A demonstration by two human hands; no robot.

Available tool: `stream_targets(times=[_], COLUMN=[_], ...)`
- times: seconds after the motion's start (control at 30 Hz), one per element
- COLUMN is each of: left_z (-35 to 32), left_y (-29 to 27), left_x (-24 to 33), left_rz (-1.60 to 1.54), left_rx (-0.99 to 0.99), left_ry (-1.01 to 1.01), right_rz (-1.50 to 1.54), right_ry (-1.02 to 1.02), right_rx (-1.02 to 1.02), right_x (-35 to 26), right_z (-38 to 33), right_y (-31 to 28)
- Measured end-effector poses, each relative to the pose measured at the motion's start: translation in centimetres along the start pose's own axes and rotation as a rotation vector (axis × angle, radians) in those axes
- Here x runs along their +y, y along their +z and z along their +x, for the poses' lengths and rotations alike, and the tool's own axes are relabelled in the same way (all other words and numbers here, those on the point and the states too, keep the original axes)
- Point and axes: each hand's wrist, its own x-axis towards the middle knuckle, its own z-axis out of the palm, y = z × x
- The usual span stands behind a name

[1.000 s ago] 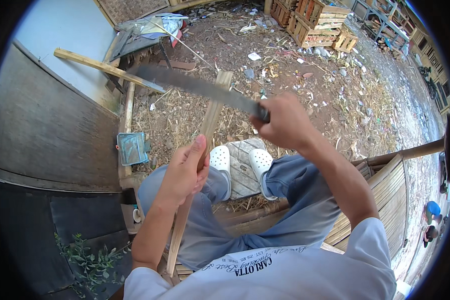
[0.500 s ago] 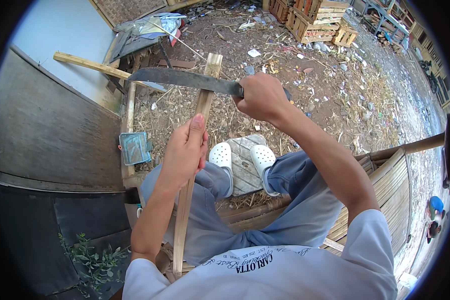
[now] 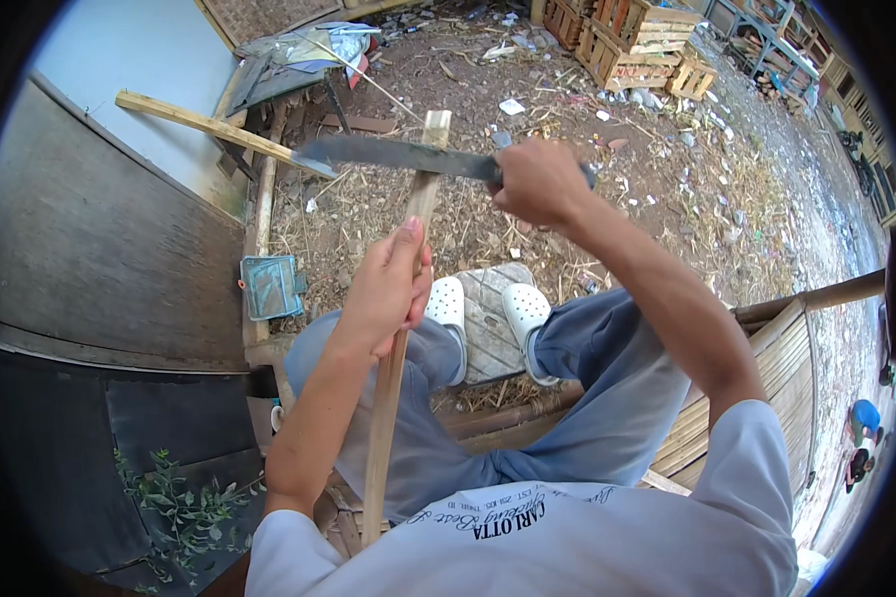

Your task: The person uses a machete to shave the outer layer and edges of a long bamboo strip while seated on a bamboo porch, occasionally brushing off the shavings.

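Observation:
My left hand (image 3: pixel 390 284) is closed round the middle of a long, squared wooden stick (image 3: pixel 382 438), with the thumb lying along its upper face. The stick slants up and away from my lap, its pale far end rising past the fist. Across it, near that end, lies the dark blade of a machete (image 3: pixel 393 155), pointing left. My right hand (image 3: pixel 543 184) is wrapped round the machete's dark handle. The blade's tip is slightly blurred. Whether the edge bites into the wood cannot be made out.
Beyond my white clogs (image 3: pixel 526 308) lies littered earth with straw. A wooden plank (image 3: pixel 204 127) juts out beside a low table (image 3: pixel 281 82) at left. Wooden crates (image 3: pixel 632 50) are stacked at the far right. A blue plastic basket (image 3: pixel 271 287) sits left of my knee, a leafy plant (image 3: pixel 184 512) lower left.
The machete and my right hand have shifted a little to the right and nearer. The stick's far end has swung slightly right, with my left hand still round it.

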Motion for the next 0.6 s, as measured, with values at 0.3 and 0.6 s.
stream_targets(times=[0.3, 0.6], left_z=[0.0, -0.6], left_y=[-0.4, -0.5], left_x=[0.4, -1.1], left_rz=[-0.064, -0.124], left_rx=[-0.006, -0.023], left_ry=[-0.003, -0.162], right_rz=[-0.029, 0.055], right_ry=[-0.059, 0.231], right_rx=[0.101, 0.253], right_x=[0.1, 6.0], right_z=[1.1, 2.4], right_y=[0.3, -3.1])
